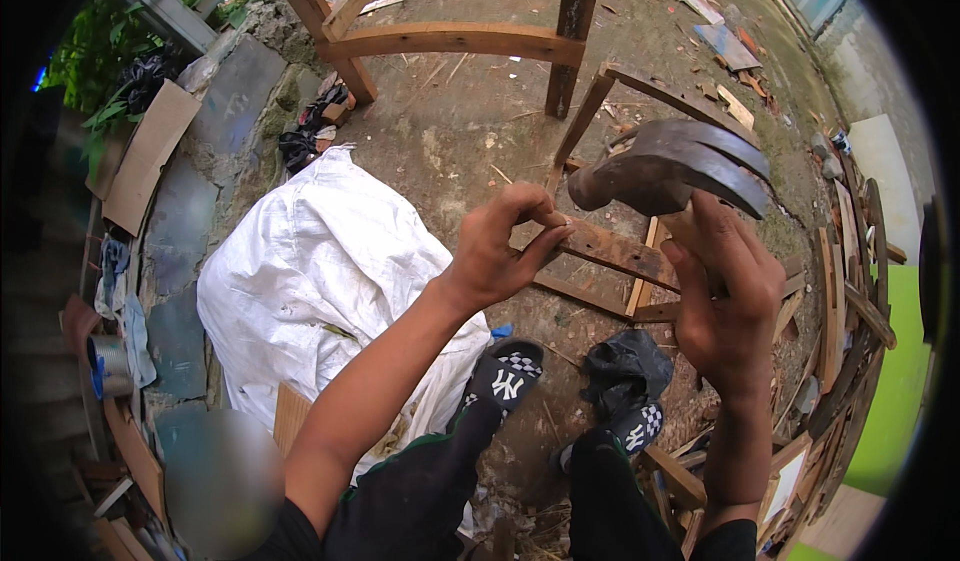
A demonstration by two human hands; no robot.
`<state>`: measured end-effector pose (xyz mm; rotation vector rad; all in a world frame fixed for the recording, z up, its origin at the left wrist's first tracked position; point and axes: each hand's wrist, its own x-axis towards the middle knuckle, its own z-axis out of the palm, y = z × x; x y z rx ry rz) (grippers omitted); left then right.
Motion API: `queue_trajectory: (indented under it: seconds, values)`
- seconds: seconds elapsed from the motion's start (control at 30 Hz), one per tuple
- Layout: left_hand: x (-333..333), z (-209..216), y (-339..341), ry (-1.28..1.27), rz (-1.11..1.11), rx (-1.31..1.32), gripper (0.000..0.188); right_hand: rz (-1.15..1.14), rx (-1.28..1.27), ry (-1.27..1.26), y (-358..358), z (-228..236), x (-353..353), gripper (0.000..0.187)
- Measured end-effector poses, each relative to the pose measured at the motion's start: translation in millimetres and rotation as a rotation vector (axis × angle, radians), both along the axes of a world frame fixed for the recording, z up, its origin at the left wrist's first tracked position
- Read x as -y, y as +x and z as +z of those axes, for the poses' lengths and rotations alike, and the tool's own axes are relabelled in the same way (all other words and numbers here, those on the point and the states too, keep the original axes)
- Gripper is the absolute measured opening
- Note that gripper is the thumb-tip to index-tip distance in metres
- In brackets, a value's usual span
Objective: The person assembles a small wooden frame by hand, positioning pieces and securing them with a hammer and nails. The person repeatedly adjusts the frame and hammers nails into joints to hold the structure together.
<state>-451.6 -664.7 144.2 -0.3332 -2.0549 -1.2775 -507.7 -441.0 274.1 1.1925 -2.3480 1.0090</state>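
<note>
My right hand (735, 296) grips a claw hammer (660, 166) by its handle, most of which the fingers hide. The hammer's dark, worn steel head is raised, with the two-pronged claw toward the right and the striking face toward the left. My left hand (505, 241) is closed in a pinch at the left end of a brown wooden slat (615, 249). Whatever lies between thumb and forefinger is too small to make out. The slat is by a wooden frame (585, 121) of narrow bars, partly covered by the hammer.
A large white woven sack (320, 251) lies at left. Ahead stands another wooden frame (450, 41). A black plastic bag (628, 366) sits by my right foot. Scrap wood (840, 301) is heaped along the right side, and a broken wall (185, 231) borders the left.
</note>
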Motion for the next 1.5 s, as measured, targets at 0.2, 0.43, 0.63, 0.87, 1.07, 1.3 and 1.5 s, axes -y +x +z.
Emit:
queue_trajectory:
  seconds: [0.2, 0.43, 0.63, 0.87, 1.07, 1.3, 1.5]
  values:
    - [2.1, 4.4, 3.7, 0.011, 0.008, 0.060, 0.048, 0.046, 0.119, 0.251, 5.8, 0.4, -1.6, 0.039]
    - [9.3, 8.1, -6.6, -0.114, -0.045, -0.026, 0.046, 0.018, 0.088, 0.028, 0.2, -11.8, -9.9, 0.040]
    - [15.1, -5.0, -4.2, 0.039, -0.133, 0.196, 0.042, 0.041, 0.067, 0.050, -2.3, -19.1, -8.6, 0.039]
    - [22.9, -18.4, -3.0, 0.188, -0.252, 0.362, 0.045, -0.075, 0.020, -0.075, -3.4, 3.6, -11.6, 0.044]
    - [22.1, -21.7, -4.8, 0.221, -0.211, 0.299, 0.039, 0.047, 0.074, 0.263, 5.2, -0.6, -5.4, 0.040]
    - [24.4, -14.7, -1.3, 0.186, -0.249, 0.383, 0.049, -0.101, -0.019, -0.107, 0.5, -1.2, -10.4, 0.043]
    - [20.7, -19.2, -2.8, 0.163, -0.192, 0.271, 0.038, 0.001, 0.055, 0.066, 9.0, -30.6, -5.9, 0.036]
